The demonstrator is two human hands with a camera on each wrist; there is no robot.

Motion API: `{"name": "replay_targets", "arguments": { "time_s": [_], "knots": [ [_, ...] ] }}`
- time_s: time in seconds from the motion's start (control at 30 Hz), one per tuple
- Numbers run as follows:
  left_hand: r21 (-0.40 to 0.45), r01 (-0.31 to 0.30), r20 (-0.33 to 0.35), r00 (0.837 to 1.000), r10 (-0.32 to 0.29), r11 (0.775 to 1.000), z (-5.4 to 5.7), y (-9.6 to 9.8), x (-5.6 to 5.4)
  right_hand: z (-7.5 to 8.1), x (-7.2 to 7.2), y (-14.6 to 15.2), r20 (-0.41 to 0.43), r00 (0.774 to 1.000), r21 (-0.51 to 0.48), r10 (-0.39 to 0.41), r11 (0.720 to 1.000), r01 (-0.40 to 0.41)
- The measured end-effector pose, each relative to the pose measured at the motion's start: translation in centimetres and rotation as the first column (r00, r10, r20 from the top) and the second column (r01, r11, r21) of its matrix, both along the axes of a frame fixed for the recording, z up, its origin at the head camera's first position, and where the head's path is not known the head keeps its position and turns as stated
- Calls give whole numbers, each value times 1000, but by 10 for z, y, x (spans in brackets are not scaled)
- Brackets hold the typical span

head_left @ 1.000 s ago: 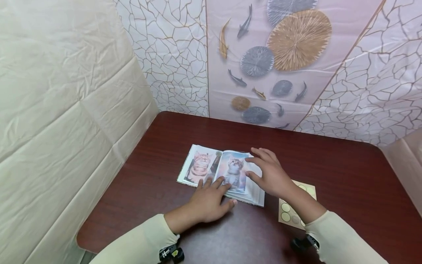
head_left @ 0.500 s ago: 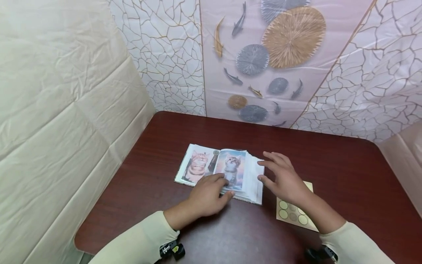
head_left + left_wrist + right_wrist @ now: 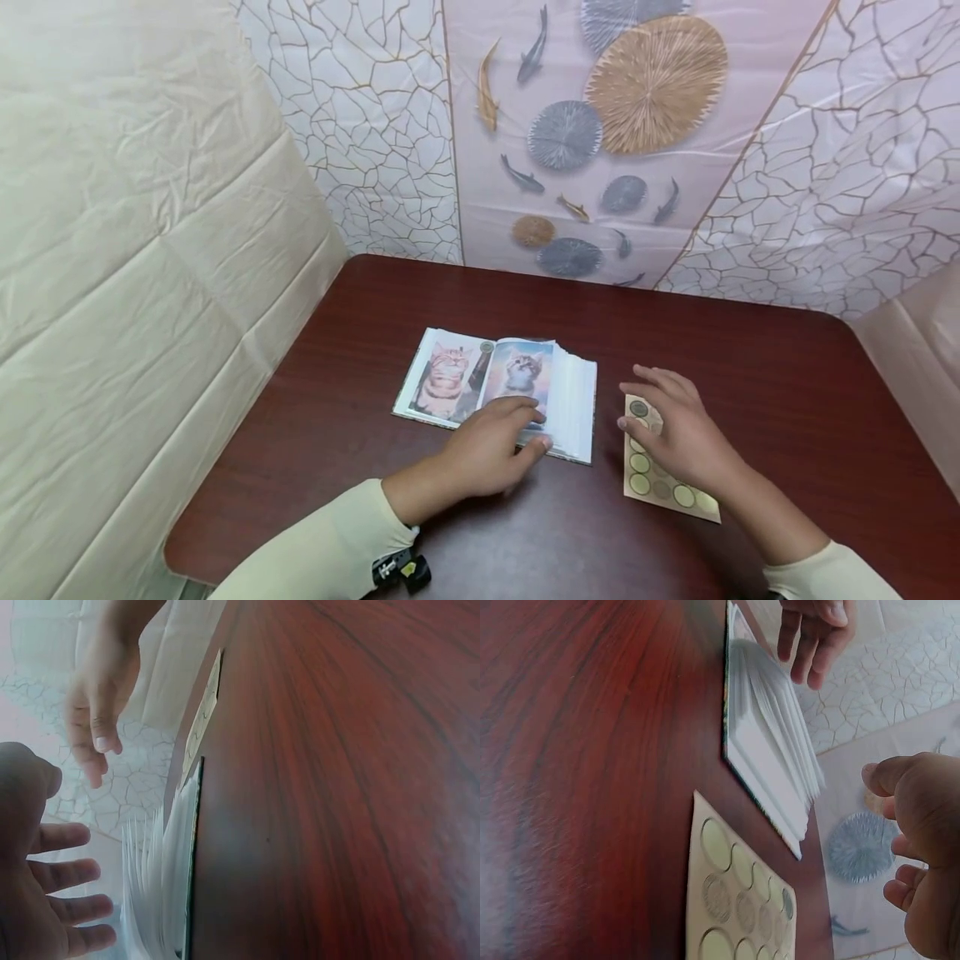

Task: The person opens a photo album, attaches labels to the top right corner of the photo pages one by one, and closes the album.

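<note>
An open book or album (image 3: 573, 408) with cat pictures on its pages lies on the table. One round dark sticker sits near the top of its left page. My left hand (image 3: 491, 446) hovers over the lower edge of the right page, fingers loosely bent and holding nothing; the left wrist view shows them apart from the pages. To the right of the book, my right hand (image 3: 678, 429) hangs above a tan sheet of round stickers (image 3: 727, 892), its fingers loosely curved with nothing in them. That hand hides part of the sheet in the head view.
The dark red wooden table (image 3: 315, 467) reaches to a patterned cloth wall (image 3: 570, 167) at the back. A cream cloth wall (image 3: 150, 333) runs along the left side. Each sleeve carries a black wrist device, the left one (image 3: 401, 570) plainly visible.
My right hand has moved off the book's right page and rightward over the sticker sheet. My left hand has lifted from the page and shifted slightly right. More loose pages now show at the right.
</note>
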State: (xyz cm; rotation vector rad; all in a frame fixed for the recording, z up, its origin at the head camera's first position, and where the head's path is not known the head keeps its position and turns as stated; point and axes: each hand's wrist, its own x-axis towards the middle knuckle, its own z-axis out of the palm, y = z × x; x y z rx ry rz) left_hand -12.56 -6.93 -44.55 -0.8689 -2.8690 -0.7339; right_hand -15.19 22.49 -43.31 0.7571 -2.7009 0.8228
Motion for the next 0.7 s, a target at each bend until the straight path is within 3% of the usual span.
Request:
{"name": "replay_targets", "arguments": {
  "time_s": [0.3,0.7],
  "knots": [
    [-1,48,-18,999,-48,999,3,22,0,-15,10,22,17,998,-21,-64,998,64],
    [-3,104,-18,994,-104,995,7,47,3,-35,7,42,14,991,8,-130,992,130]
  ]
}}
